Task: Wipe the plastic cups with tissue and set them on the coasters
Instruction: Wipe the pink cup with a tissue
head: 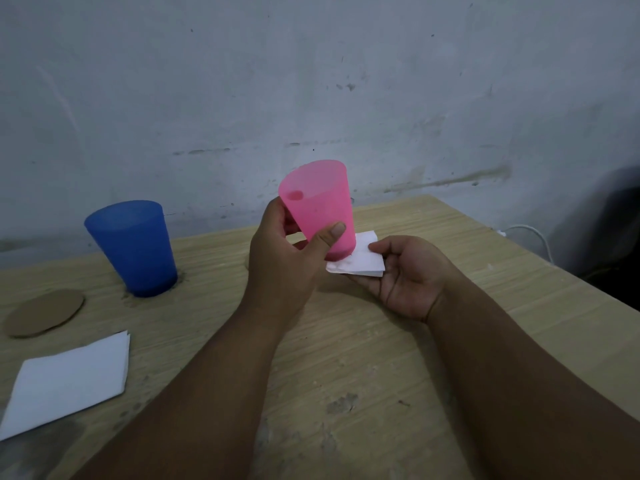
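Observation:
My left hand (280,268) grips a pink plastic cup (318,206) above the middle of the table, thumb across its front and a fingertip showing through its wall. The cup is tilted a little, mouth up. My right hand (405,275), palm up, holds a folded white tissue (360,261) with the thumb on top, and the cup's base touches it. A blue plastic cup (133,247) stands upright at the left. A round brown coaster (45,317) lies bare in front of it to the left.
A stack of white tissues (65,379) lies at the table's near left. The wooden table (346,375) ends against a grey wall at the back. Past its right edge hangs a white cable (533,233).

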